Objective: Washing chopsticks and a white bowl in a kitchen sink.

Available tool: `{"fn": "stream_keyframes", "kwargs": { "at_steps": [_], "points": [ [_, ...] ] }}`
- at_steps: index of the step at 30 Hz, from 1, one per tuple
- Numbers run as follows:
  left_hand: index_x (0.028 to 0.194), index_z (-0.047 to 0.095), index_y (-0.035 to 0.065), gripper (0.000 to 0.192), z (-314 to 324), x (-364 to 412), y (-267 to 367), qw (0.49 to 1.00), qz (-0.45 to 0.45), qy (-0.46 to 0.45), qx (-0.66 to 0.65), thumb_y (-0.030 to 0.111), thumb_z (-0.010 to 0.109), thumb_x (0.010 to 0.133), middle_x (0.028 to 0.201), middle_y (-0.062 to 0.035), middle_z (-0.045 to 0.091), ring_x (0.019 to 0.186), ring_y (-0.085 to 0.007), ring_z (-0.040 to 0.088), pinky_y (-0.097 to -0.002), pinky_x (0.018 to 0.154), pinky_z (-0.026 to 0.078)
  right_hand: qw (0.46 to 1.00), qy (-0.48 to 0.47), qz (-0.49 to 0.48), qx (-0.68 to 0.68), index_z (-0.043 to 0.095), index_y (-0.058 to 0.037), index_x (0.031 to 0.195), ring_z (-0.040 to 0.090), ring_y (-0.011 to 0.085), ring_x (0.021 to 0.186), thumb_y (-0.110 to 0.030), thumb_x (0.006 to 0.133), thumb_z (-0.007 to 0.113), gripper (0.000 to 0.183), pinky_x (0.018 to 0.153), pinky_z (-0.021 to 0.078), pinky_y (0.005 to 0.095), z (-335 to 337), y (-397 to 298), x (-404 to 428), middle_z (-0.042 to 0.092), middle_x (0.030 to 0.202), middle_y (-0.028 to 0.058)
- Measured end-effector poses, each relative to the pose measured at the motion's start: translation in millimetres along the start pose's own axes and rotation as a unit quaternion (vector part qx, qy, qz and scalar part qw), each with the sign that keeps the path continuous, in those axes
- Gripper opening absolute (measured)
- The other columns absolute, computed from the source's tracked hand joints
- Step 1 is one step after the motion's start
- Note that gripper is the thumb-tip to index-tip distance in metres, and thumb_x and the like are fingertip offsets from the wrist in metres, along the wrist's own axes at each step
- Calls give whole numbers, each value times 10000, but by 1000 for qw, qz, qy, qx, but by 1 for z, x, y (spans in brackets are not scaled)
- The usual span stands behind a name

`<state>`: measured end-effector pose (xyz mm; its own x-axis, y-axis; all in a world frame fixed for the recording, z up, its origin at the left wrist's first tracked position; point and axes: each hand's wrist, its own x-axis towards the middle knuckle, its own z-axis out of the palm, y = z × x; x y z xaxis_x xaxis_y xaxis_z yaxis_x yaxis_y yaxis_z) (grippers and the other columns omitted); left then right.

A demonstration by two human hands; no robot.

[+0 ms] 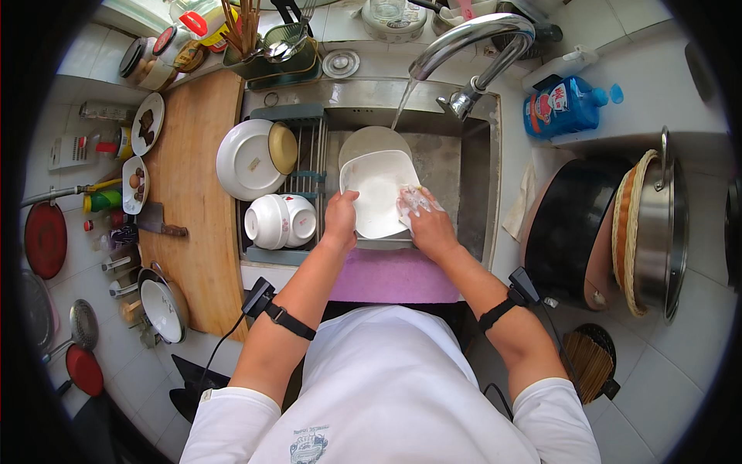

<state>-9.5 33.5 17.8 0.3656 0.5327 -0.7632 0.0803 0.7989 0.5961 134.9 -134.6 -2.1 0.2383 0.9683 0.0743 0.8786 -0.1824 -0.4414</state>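
Note:
A square white dish point(379, 197) with rounded corners is held over the steel sink point(446, 156). My left hand point(341, 217) grips its left edge, thumb on the upper face. Suds cover the fingers of my right hand point(426, 217), which presses a pale sponge or cloth point(404, 220), mostly hidden, against the dish's right side. Behind the dish, a round pale plate or bowl point(374, 139) in the sink is partly covered by it. Water runs from the chrome faucet point(469, 43) down near that round piece.
Left of the basin, a dish rack point(307, 156) holds a white plate point(246, 159), a yellow bowl point(282, 148) and white bowls point(268, 221). A cleaver point(159, 220) lies on the wooden board point(200, 191). Blue detergent point(562, 107) and a black pot point(571, 232) stand at right.

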Motion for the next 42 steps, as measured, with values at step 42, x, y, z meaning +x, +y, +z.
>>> {"fn": "stream_keyframes", "kwargs": {
  "at_steps": [42],
  "points": [
    [1313,564,57,474,-14,2,-21,997,-14,-55,46,159,574,850,1135,-105,642,989,-236,667,-382,820,585,990,-63,24,121,672,-78,1304,645,357,1227,12,745,679,566,1048,529,448,1,-48,-2,642,1392,144]
  ]
}}
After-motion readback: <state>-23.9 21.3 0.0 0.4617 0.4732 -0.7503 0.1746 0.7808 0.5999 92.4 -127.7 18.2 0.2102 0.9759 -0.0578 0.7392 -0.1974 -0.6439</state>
